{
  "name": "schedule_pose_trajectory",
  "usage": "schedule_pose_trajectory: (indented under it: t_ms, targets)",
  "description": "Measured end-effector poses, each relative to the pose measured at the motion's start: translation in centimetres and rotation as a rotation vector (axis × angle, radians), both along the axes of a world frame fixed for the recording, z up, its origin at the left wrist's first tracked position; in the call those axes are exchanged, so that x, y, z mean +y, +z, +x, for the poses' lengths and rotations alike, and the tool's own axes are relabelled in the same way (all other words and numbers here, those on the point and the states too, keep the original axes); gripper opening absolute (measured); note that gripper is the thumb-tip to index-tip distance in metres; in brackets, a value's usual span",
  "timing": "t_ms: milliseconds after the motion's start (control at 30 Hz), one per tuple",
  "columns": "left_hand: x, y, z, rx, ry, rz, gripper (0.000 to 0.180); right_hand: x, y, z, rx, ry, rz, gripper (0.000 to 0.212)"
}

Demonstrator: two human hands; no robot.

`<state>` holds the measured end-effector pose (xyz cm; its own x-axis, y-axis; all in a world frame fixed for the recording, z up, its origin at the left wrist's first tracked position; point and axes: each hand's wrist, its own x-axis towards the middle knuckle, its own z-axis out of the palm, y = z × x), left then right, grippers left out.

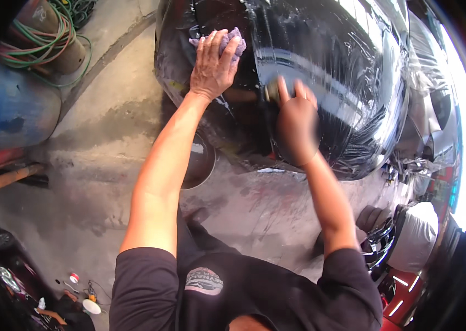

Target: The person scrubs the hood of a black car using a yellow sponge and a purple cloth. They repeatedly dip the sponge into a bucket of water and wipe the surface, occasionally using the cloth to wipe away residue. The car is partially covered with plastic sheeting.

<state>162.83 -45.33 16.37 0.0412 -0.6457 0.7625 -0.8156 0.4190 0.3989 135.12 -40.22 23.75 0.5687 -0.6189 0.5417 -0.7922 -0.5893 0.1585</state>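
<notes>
one wet black car body (326, 66); at its left, a crumpled purple cloth (239, 46) grasped by the left hand (213, 69); nearer its middle, a yellowish block (272, 92), apparently gripped by the blurred right hand (297, 124). risk, judged: trapped grit could scratch its gloss. orientation: rounded end toward the wearer, long axis seemingly pointing forward; block's axis unclear.

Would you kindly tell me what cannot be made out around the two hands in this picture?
All in the head view:
Right hand: blurred, so its exact finger positions are unclear.
Pale item: blurred and partly covered by the right hand; its kind is unclear.
Purple cloth: its underside and middle are hidden by the left hand.
Dark round basin: its left part is behind the left forearm.
Glossy black panel: cut off by the top edge.
</notes>
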Motion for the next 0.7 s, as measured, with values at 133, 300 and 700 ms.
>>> schedule_pose_trajectory:
  t_ms: [133,300,700]
  targets:
    - [0.5,-0.4,-1.2,0.037,-0.015,-0.031,0.067,2.1,-0.4,-0.8,0.014,0.001,0.024,0.067]
    - [-1.1,0.5,-2.1,0.081,-0.028,-0.075,0.069,-14.9,6.9,11.8,-0.092,-0.047,-0.038,0.07]
    - [-0.9,0.3,-1.4,0.08,-0.028,-0.082,0.073,-11.3,4.6,8.5,-0.011,-0.015,-0.071,0.064]
